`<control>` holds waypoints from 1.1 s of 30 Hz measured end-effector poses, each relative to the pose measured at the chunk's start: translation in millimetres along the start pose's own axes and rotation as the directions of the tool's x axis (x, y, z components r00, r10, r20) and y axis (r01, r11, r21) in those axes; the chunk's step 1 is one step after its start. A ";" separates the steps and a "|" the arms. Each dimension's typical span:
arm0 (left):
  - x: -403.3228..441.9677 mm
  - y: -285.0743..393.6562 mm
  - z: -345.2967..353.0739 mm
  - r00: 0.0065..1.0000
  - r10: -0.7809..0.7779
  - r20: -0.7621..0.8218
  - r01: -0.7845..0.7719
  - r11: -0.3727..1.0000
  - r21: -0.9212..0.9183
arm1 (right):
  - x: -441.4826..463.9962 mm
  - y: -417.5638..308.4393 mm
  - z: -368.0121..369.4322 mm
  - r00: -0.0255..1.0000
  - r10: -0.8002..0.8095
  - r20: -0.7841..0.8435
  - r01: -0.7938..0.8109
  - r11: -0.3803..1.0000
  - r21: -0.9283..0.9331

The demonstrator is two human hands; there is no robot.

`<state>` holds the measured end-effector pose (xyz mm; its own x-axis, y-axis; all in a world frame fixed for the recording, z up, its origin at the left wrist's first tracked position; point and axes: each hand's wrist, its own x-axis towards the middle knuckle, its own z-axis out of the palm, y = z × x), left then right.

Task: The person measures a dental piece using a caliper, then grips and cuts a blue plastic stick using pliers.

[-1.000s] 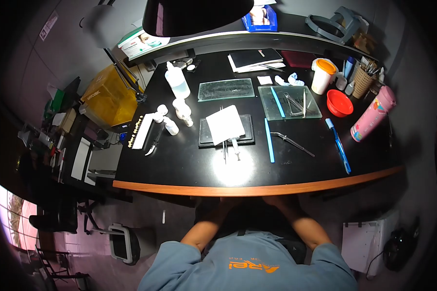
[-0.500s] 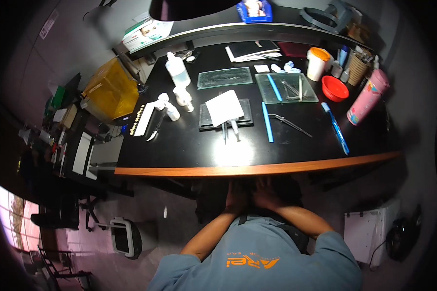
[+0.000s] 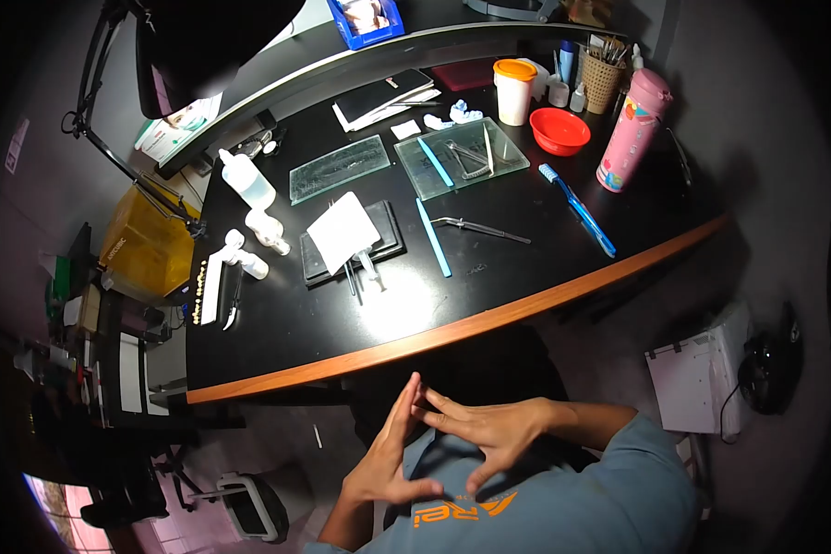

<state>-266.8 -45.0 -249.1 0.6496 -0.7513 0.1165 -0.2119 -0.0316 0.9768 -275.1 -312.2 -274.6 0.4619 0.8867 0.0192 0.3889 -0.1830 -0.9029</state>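
Note:
My left hand (image 3: 385, 468) and my right hand (image 3: 491, 429) are raised in front of my shirt, just short of the table's wooden edge (image 3: 452, 332). Their fingertips meet at the top, with fingers and thumbs stretched out, and neither hand holds anything. Closest to them on the black table is a white paper pad (image 3: 343, 230) on a dark block (image 3: 392, 242), with thin tools under its front corner. To its right lie a light blue stick (image 3: 434, 238), bent-tip tweezers (image 3: 482, 229) and a blue toothbrush (image 3: 577, 212).
Two glass plates stand farther back, one bare (image 3: 340, 169), the other (image 3: 515, 168) carrying tools. A red bowl (image 3: 560, 131), an orange-lidded cup (image 3: 515, 92) and a pink bottle (image 3: 634, 131) fill the right rear. Plastic bottles (image 3: 247, 179) stand left; a lamp (image 3: 189, 55) hangs above.
Both hands have come up from below the table edge and now touch at the fingertips. The camera view has turned, so the table appears tilted and shifted left.

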 end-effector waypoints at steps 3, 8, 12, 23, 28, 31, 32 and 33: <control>15.5 34.1 0.3 0.959 0.284 -0.008 -0.284 0.958 -0.031 | 8.9 -41.3 -20.6 0.943 -0.266 -0.201 0.260 0.964 -0.058; 62.6 86.2 -46.5 0.869 0.492 0.051 -0.448 0.738 0.505 | 12.8 -73.4 -111.6 0.816 -0.425 -0.393 0.307 0.893 -0.329; 134.7 105.6 -118.3 0.731 0.675 0.098 -0.406 0.314 0.858 | 24.6 -73.4 -238.9 0.628 -0.300 -0.718 -0.097 0.885 -0.455; 210.3 32.9 -193.9 0.537 0.840 -0.076 0.022 0.076 0.997 | 26.0 55.4 -329.7 0.276 -0.100 -0.956 -0.808 0.515 -0.287; 205.3 30.3 -196.2 0.560 0.808 -0.181 0.024 0.203 0.979 | 32.3 54.0 -321.6 0.243 0.014 -0.970 -0.873 0.438 -0.213; 204.3 24.6 -199.3 0.574 0.796 -0.191 0.019 0.220 0.975 | 33.6 59.5 -320.1 0.259 0.015 -0.966 -0.886 0.401 -0.231; 204.3 23.2 -199.3 0.580 0.788 -0.209 0.017 0.245 0.969 | 34.6 60.3 -320.0 0.269 0.007 -0.963 -0.886 0.394 -0.244; 204.4 22.2 -199.6 0.588 0.780 -0.214 0.018 0.252 0.967 | 35.7 59.0 -319.9 0.290 0.022 -0.957 -0.893 0.366 -0.263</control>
<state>6.9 -67.6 -167.7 0.3735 -0.3255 0.8686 -0.7483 -0.6592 0.0747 19.2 -427.2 -189.8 0.9051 -0.1527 0.3968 -0.0605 -0.9700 -0.2353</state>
